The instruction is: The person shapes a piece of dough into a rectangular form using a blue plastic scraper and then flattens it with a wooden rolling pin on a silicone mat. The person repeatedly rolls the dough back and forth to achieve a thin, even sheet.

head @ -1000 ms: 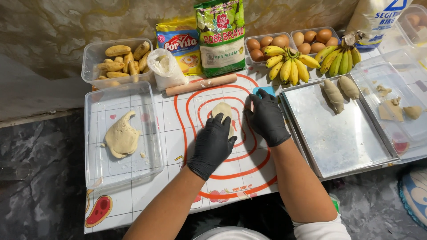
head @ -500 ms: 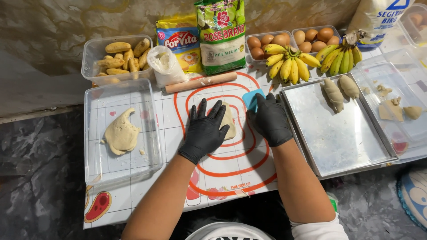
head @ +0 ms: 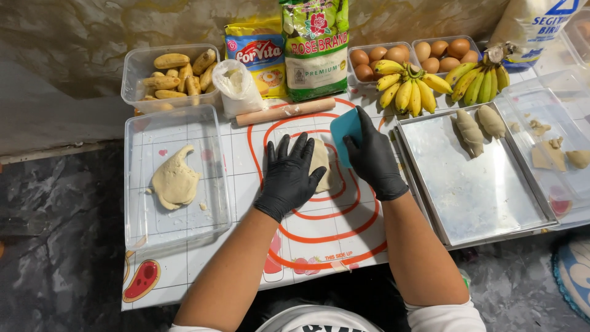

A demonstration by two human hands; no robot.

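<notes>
We see the left hand (head: 287, 175), in a black glove, spread wide and flat, pressing the left part of a small dough piece (head: 320, 165) at the middle of the baking mat (head: 246, 160). The right hand (head: 372, 161) grips a teal scraper (head: 344, 130), its edge at the dough's right side. Our reading: flattening or trimming the piece is the step in hand. The next move likely calls for steady pressure and a clean scraper pass under the dough. The metal tray (head: 473, 184) waits along the mat's right edge.
</notes>
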